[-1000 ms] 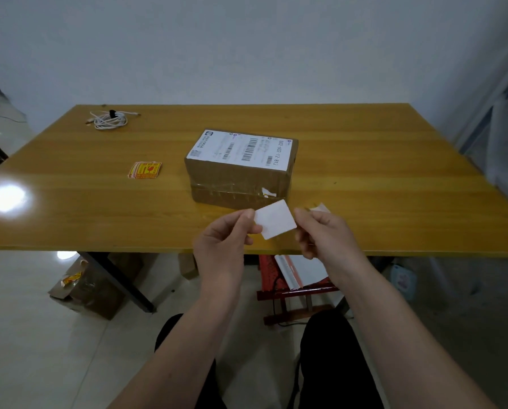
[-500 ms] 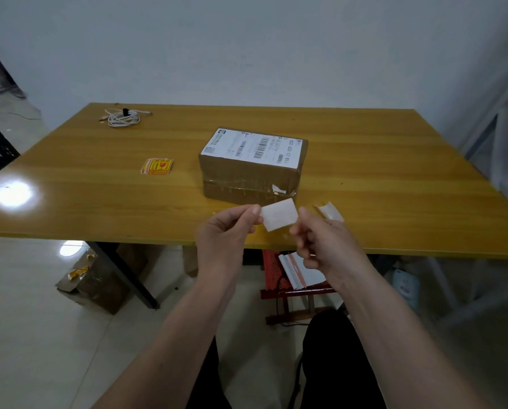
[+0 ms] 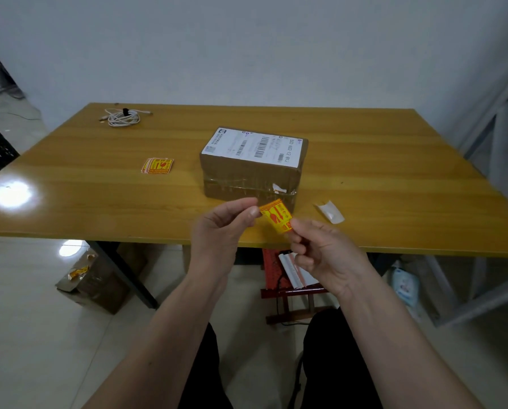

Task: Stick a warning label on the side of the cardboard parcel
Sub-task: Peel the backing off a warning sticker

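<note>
Label (image 3: 276, 215) now flipped printed-side up, between both hands' fingertips (image 3: 254, 212).

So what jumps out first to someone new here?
The yellow-and-red warning label, pinched between the left hand and right hand just above the table's near edge. Behind it sits the taped cardboard parcel, its white shipping label on top.

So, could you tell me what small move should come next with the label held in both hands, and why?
Probably carry the warning label forward to the cardboard parcel and press it on the near side. The left hand and right hand pinch it by opposite edges just short of that bare face, printed side up.
</note>
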The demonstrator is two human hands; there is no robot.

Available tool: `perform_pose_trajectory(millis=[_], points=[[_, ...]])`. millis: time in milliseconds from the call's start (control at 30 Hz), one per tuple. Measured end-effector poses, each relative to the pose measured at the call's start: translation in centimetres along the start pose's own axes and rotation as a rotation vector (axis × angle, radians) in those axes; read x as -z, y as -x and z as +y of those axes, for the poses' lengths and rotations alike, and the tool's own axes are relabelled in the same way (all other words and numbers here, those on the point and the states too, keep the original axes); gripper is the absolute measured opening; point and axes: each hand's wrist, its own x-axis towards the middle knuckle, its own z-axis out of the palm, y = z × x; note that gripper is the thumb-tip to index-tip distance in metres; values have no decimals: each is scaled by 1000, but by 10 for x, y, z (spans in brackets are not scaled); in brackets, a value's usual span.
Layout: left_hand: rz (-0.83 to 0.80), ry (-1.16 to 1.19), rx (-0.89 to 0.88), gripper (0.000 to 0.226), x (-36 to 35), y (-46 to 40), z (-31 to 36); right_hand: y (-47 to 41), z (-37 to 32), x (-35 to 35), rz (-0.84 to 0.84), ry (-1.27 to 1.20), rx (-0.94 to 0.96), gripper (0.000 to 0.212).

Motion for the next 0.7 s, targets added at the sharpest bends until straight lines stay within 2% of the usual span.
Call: perform_pose_trajectory(millis=[300,433,533,600,700], points=[[37,41,55,11,0,3,1,1,5,-1,141,23,102,6],[105,-26,46,12,-1,1,3,2,4,-2,184,19,168,6],[86,-82,15,14,-1,-1,5,4,5,-2,188,40,205,3],[51,-144,-36,16,-1,-3,5,5,5,-2,198,169,257,4],[-9,-295,-153,21,-1,-7,3,3,3,-2,229,671,463,12]])
